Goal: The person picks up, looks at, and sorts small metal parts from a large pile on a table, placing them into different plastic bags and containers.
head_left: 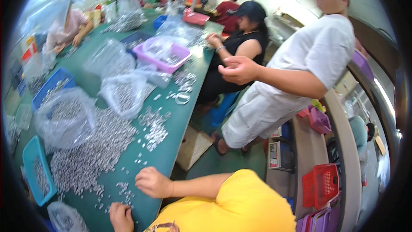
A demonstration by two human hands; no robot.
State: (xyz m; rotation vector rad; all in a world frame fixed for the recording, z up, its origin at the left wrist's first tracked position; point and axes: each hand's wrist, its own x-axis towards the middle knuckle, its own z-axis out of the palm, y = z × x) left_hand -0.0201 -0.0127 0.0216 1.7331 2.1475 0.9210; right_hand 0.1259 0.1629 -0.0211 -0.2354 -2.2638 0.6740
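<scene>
At the near edge of the green table (124, 146), my right hand (153, 182) rests with its fingers curled together. Anything inside it is hidden. Lower down, my left hand (121, 217) is also bent closed on the tabletop, its fingertips mostly out of sight. Between and beyond the hands lie a few scattered small silver pieces (124, 189), too small to name. Past them spreads a large heap of similar grey metal pieces (94, 150). A smaller cluster of shiny clear or silver parts (155, 133) sits farther along the right edge.
Around the heap stand a teal tray (26, 163), a blue bin (40, 99), a purple basket (165, 66) and clear plastic bags (64, 118). A person in white (296, 64) stands at right; another in black (240, 47) sits at the table. Red baskets (322, 184) stand on shelving.
</scene>
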